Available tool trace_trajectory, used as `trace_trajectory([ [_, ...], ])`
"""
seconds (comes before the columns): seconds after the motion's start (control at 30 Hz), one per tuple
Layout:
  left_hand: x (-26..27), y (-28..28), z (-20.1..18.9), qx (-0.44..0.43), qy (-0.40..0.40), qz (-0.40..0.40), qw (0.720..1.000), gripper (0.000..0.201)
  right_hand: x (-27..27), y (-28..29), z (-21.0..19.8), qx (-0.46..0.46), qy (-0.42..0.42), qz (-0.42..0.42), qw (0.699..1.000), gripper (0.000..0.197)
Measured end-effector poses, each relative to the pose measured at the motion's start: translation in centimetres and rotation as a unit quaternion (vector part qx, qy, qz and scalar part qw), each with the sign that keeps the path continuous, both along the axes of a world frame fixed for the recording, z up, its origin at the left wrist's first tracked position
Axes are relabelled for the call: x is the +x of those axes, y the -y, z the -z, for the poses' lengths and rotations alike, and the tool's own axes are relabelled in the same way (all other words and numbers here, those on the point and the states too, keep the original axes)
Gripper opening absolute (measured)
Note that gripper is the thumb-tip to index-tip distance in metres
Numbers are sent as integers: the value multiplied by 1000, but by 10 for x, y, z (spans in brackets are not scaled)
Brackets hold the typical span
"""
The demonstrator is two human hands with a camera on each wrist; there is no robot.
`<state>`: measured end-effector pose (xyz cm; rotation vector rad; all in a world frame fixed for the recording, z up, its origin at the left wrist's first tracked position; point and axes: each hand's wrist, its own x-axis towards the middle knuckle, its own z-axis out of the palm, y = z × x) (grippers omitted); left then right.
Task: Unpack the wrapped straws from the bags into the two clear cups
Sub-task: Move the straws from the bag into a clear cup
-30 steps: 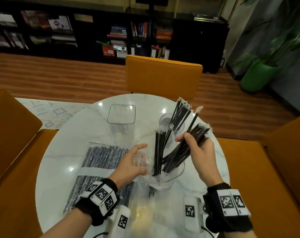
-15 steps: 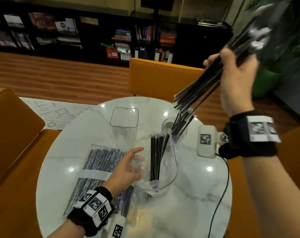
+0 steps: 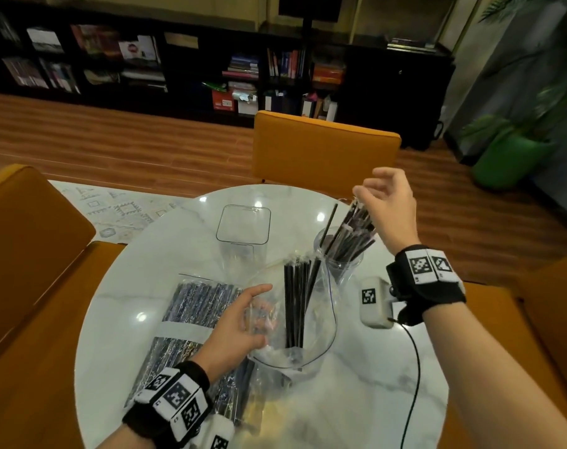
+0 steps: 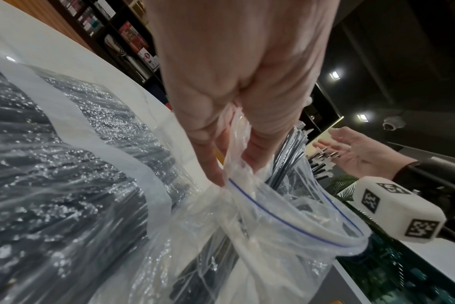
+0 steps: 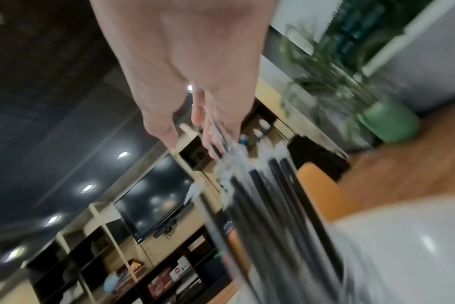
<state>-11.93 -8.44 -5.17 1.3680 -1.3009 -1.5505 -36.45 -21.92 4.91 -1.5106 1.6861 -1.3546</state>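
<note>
Head view: orange chair [image 3: 324, 150] behind marble table [image 3: 356, 400]

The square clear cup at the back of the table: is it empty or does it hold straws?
Empty. The square clear cup shows only its clear walls; the black straws stand in the round cup.

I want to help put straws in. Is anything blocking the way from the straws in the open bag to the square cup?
Nothing visible does. The square cup stands open-topped just behind the open bag.
</note>
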Motion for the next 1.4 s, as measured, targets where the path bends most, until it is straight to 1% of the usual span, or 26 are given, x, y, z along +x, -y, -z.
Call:
trace_trajectory([
  [0.07,-2,1,-2,-7,2,-1,1000,84,-5,-7,-17,-5,-102,-4,995,39],
  [0.1,-2,2,-3,-7,0,-2,1000,84,-7,-15,-25,-20,-137,11,990,34],
  [0.13,-2,2,-3,-5,-1,-3,1000,84,-9,-26,-33,-43,-144,31,988,27],
  [0.17,-2,3,-3,-3,1,-4,1000,85,-8,-40,-39,-68,-122,52,989,19],
  [0.2,-2,4,-2,-2,4,-6,1000,86,-6,-57,-43,-93,-77,63,991,13],
  [0.23,-1,5,-1,-7,9,-6,1000,87,-2,-75,-43,-101,-16,55,993,13],
  [0.27,-2,5,1,-16,19,-6,1000,87,5,-92,-36,-80,49,26,995,14],
  [0.3,-3,5,1,-28,33,-3,999,88,14,-108,-25,-26,97,-19,995,13],
  [0.33,-4,5,2,-36,48,-3,998,90,24,-122,-9,57,114,-64,990,15],
  [0.4,-5,5,1,-29,48,-10,998,95,42,-140,24,229,70,-117,964,46],
  [0.43,-6,5,0,-20,41,-11,999,97,49,-144,38,276,48,-119,952,62],
  [0.5,-6,6,-2,7,10,-9,1000,97,54,-142,58,298,39,-105,948,83],
  [0.57,-7,7,-3,41,-42,-12,998,92,52,-134,70,290,67,-106,949,90],
  [0.67,-14,7,-8,63,-80,-14,995,76,49,-123,80,279,129,-128,943,81],
  [0.77,-21,4,-13,91,-161,-1,983,48,46,-116,84,281,177,-103,938,66],
  [0.8,-22,3,-14,101,-190,-1,977,48,44,-116,83,282,189,-96,936,61],
  [0.87,-22,4,-13,130,-225,-25,965,66,41,-118,82,264,212,-95,936,54],
  [0.9,-22,5,-12,147,-224,-39,963,71,40,-119,84,248,218,-101,938,53],
  [0.93,-23,6,-15,160,-208,-38,964,69,38,-120,86,233,221,-113,940,52],
  [1.03,-29,10,-20,146,-94,39,984,39,33,-123,89,210,184,-157,947,40],
  [1.1,-35,14,-23,135,-51,61,988,25,33,-124,89,196,167,-156,954,30],
  [1.13,-37,16,-23,138,-57,54,987,23,33,-125,88,182,170,-144,958,24],
  [1.2,-42,20,-28,140,-105,30,984,18,32,-127,86,151,168,-118,967,10],
  [1.27,-42,24,-31,144,-133,1,981,23,27,-130,83,127,158,-95,975,9],
  [1.33,-37,27,-29,136,-103,-18,985,24,19,-130,71,113,144,-87,979,13],
  [1.4,-30,28,-22,120,-56,-20,991,22,9,-124,43,97,115,-98,984,17],
])
